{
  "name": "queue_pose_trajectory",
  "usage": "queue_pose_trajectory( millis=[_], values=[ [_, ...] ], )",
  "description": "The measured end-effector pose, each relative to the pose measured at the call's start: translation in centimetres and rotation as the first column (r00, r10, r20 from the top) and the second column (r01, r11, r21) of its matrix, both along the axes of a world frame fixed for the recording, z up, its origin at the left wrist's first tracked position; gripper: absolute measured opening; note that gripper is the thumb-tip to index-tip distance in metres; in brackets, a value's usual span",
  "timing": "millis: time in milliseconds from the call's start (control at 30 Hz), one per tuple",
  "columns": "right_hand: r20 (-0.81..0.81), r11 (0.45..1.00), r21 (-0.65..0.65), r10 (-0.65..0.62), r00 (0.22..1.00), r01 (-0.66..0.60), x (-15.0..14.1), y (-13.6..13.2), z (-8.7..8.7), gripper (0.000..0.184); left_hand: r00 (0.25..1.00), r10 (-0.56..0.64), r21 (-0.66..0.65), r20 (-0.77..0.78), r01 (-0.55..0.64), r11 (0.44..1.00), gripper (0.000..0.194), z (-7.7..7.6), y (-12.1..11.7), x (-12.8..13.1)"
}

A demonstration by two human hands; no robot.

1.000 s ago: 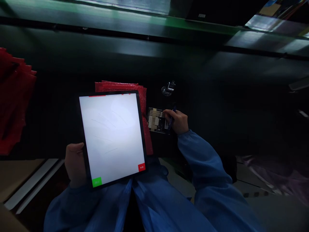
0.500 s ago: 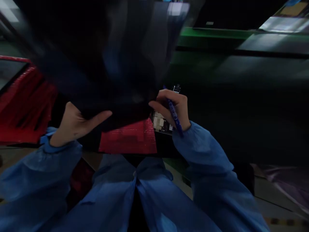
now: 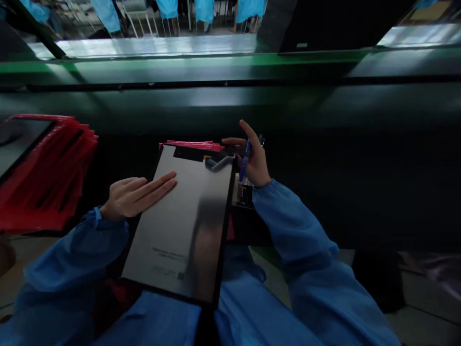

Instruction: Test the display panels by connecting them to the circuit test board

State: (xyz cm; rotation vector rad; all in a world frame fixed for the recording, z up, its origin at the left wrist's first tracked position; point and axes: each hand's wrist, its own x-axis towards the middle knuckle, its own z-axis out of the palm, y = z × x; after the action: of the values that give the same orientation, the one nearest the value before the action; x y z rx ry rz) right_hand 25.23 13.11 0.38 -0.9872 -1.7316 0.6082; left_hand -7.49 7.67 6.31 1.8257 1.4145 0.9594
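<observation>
A flat display panel (image 3: 187, 226) lies face down in front of me, its grey metal back up, with a flex cable (image 3: 218, 163) at its far edge. My left hand (image 3: 139, 194) rests flat on the panel's left side, fingers stretched out. My right hand (image 3: 250, 158) is at the panel's far right corner, holding a blue pen (image 3: 245, 161) while its thumb and fingers touch the flex cable. A small circuit board (image 3: 244, 192) sits just under that hand. Red bags (image 3: 194, 144) peek out beyond the panel's far edge.
A thick stack of red bags (image 3: 46, 173) lies at the left on the dark table (image 3: 342, 168). A green-edged conveyor rail (image 3: 201, 62) runs across the back. Other people in blue coats (image 3: 205, 9) stand far behind it.
The panel was held upright with its white lit screen toward me; it has been flipped over and now lies back up. My left hand moved from gripping its edge to resting flat on it.
</observation>
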Motion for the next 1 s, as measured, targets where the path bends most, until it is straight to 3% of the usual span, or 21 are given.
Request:
queue_pose_trajectory(
  millis=[100, 200, 300, 367, 467, 500, 567, 633, 700, 833, 1000],
  values=[
    [-0.157, 0.980, -0.152, 0.102, 0.982, -0.126, 1.9, 0.4, -0.3, 0.050, 1.000, 0.002, 0.067, -0.003, -0.002, 0.998, 0.029, -1.6, 1.2, -0.2],
    [-0.263, 0.927, -0.298, 0.149, 0.953, -0.227, 3.4, 0.0, 0.2, 0.040, 0.949, -0.107, 0.224, -0.297, 0.178, 0.958, 0.027, -3.6, 2.6, -0.1],
    [-0.337, 0.864, -0.381, 0.203, 0.920, -0.330, 4.0, -0.7, 1.4, 0.045, 0.732, -0.141, 0.307, -0.667, 0.442, 0.843, 0.035, -5.2, 3.7, -0.1],
    [-0.363, 0.843, -0.402, 0.210, 0.908, -0.356, 4.0, -1.2, 2.0, 0.045, 0.600, -0.115, 0.290, -0.791, 0.534, 0.794, 0.046, -5.5, 4.0, -0.4],
    [-0.374, 0.858, -0.398, 0.172, 0.911, -0.325, 3.3, -1.9, 2.3, 0.047, 0.464, -0.087, 0.198, -0.881, 0.530, 0.824, 0.055, -4.3, 3.7, -0.7],
    [-0.373, 0.864, -0.390, 0.168, 0.912, -0.319, 2.8, -2.2, 2.2, 0.047, 0.472, -0.065, 0.197, -0.879, 0.485, 0.852, 0.055, -3.6, 3.5, -0.5],
    [-0.361, 0.876, -0.363, 0.182, 0.915, -0.317, 1.6, -2.8, 2.0, 0.048, 0.618, -0.031, 0.239, -0.786, 0.350, 0.906, 0.050, -2.1, 2.7, 0.6],
    [-0.319, 0.890, -0.337, 0.199, 0.927, -0.307, 0.2, -3.5, 1.7, 0.048, 0.846, -0.073, 0.233, -0.528, 0.227, 0.946, 0.043, -1.0, 1.7, 2.9],
    [-0.260, 0.898, -0.328, 0.215, 0.942, -0.295, -0.9, -4.1, 1.4, 0.049, 0.946, -0.183, 0.124, -0.266, 0.222, 0.967, 0.040, -0.6, 0.9, 5.8],
    [-0.179, 0.896, -0.322, 0.259, 0.949, -0.305, -1.8, -4.8, 0.6, 0.048, 0.959, -0.279, -0.086, -0.056, 0.274, 0.958, 0.029, -1.3, 0.2, 10.2],
    [-0.166, 0.901, -0.289, 0.286, 0.944, -0.324, -1.9, -4.9, 0.0, 0.044, 0.966, -0.252, -0.228, 0.058, 0.258, 0.939, 0.014, -2.1, 0.4, 10.6]
  ],
)
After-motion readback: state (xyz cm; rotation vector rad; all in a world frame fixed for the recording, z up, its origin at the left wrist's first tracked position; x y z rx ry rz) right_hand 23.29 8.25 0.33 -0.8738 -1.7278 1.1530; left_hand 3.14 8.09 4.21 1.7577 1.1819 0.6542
